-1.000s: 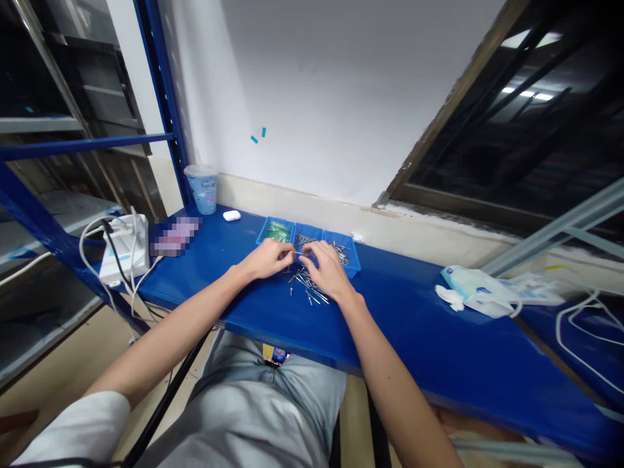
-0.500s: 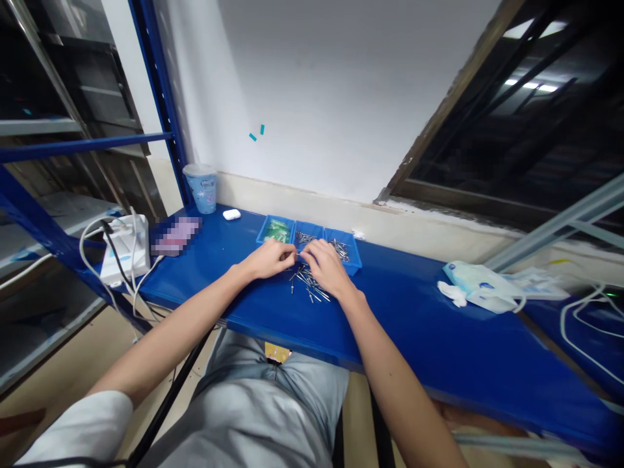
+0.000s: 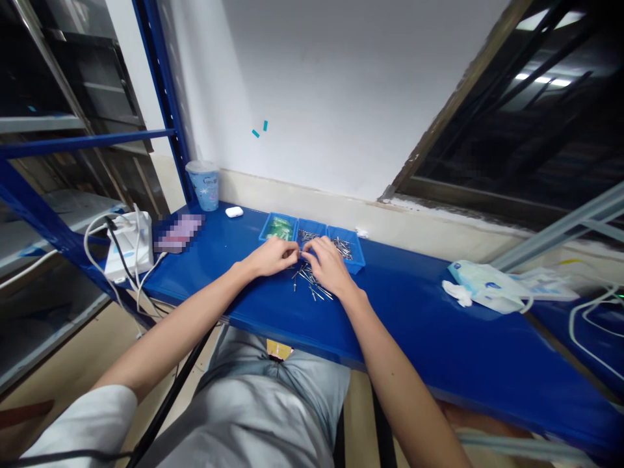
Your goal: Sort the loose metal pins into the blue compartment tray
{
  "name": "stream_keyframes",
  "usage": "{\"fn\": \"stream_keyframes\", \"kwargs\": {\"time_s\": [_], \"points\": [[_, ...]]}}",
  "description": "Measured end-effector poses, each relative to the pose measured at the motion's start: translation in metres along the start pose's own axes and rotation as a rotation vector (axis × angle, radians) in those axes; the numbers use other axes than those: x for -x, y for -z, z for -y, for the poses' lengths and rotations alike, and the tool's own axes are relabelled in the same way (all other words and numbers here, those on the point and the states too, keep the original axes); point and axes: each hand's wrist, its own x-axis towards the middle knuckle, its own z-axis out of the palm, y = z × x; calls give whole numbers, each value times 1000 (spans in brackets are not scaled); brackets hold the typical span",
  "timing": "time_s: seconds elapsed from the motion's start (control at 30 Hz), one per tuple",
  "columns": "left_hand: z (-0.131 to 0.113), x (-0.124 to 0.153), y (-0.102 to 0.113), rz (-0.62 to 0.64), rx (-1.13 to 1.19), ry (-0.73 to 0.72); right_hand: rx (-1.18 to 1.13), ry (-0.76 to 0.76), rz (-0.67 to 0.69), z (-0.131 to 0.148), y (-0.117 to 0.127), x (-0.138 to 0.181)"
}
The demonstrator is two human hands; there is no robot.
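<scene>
My left hand point(image 3: 270, 256) and my right hand point(image 3: 325, 262) meet fingertip to fingertip above a loose pile of thin metal pins point(image 3: 312, 284) on the blue bench top point(image 3: 414, 325). Both hands pinch a single small metal pin between them, just in front of a row of three small blue trays point(image 3: 357, 259). The left tray holds green parts point(image 3: 278, 229); the middle and right trays hold more metal pins point(image 3: 342, 246). The pinched pin is too small to see clearly.
A pale plastic cup point(image 3: 205, 184) and a white earbud case point(image 3: 234, 212) stand at the back left. A white power strip with cables point(image 3: 125, 244) sits at the left end. White packets and tissue point(image 3: 482, 286) lie to the right. Blue shelf posts point(image 3: 160, 84) rise at left.
My hands stay together over the pin pile, fingers shifting slightly. The view has drifted a little; nothing else has moved.
</scene>
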Motion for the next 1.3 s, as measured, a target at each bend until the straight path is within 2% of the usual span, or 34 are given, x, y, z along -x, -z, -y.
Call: {"fn": "stream_keyframes", "kwargs": {"time_s": [0.97,1.1,1.13,1.2,1.3], "points": [[4,-1,-1,3,11,-2,14,-59,38,-3,-4,1],[1,0,0,10,34,-5,69,-18,42,-1,0,-1],[0,0,0,5,47,2,88,-2,14,0,2,-1],[-2,0,1,-34,58,19,120,2,-125,-1,7,1],[-2,0,3,-88,28,31,161,-80,-503,-4,16,7]]}}
